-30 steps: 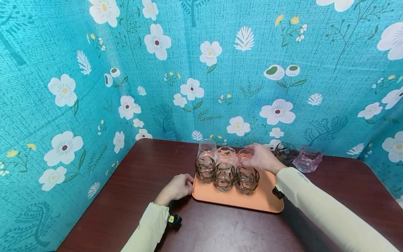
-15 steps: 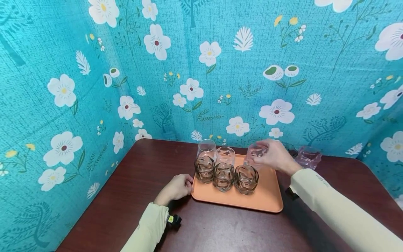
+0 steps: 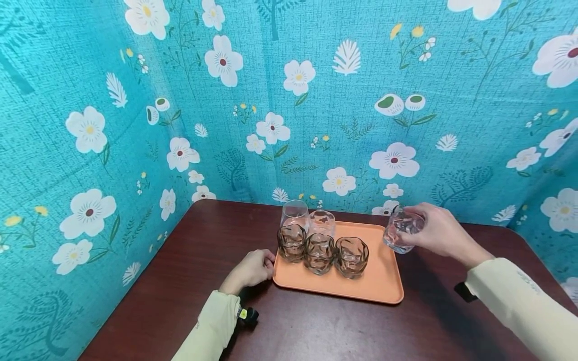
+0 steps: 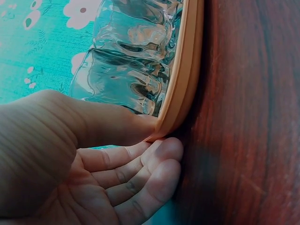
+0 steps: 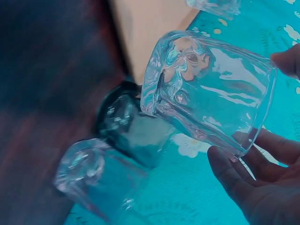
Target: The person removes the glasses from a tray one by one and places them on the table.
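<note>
My right hand pinches a clear glass by its rim, held up at the right edge of the orange tray. In the right wrist view the glass is tilted between thumb and fingers. My left hand grips the tray's left edge; in the left wrist view the thumb lies on the rim with the fingers beneath. Three brown glasses stand on the tray, one of them at the right of the row. Behind them are a taller clear glass and a shorter clear one.
In the right wrist view, a dark glass and another clear glass stand on the table beyond the tray; the hand mostly hides them in the head view. Flowered blue cloth hangs behind the dark red table.
My right hand has lifted the clear glass from the tray's back row and carried it right, to the tray's edge. My left hand still grips the tray, which has stayed in place.
</note>
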`<state>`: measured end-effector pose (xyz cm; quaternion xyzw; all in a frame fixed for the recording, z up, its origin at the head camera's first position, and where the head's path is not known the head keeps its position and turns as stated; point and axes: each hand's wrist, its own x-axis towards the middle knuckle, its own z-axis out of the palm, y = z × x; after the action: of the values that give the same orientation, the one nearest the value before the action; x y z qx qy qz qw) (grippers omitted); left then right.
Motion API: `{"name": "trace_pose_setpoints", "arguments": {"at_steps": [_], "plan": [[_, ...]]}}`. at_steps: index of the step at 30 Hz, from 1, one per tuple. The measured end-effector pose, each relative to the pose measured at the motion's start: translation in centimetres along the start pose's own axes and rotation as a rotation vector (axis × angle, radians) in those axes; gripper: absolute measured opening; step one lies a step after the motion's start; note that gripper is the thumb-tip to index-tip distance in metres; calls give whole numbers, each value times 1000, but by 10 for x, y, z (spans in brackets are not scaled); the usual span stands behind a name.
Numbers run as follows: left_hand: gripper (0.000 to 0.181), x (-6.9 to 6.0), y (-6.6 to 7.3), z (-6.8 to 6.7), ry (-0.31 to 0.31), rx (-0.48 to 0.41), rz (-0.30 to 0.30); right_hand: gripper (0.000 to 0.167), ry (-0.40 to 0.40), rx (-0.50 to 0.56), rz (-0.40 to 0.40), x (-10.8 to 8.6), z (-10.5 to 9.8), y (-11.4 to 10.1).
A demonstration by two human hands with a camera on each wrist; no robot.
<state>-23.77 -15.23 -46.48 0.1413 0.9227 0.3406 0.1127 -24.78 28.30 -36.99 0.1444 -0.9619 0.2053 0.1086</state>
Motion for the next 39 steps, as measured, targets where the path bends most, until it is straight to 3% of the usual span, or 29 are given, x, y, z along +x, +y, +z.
{"name": "trace_pose_setpoints", "arguments": {"at_steps": [11, 30, 39], "plan": [[23, -1, 0, -1, 10, 8, -1, 81, -47, 3, 54, -23, 6, 22], [24, 0, -2, 1, 33, 9, 29, 83, -101, 16, 125, -17, 22, 35], [23, 0, 0, 0, 13, 10, 21, 84, -112, 15, 142, -19, 31, 42]]}}
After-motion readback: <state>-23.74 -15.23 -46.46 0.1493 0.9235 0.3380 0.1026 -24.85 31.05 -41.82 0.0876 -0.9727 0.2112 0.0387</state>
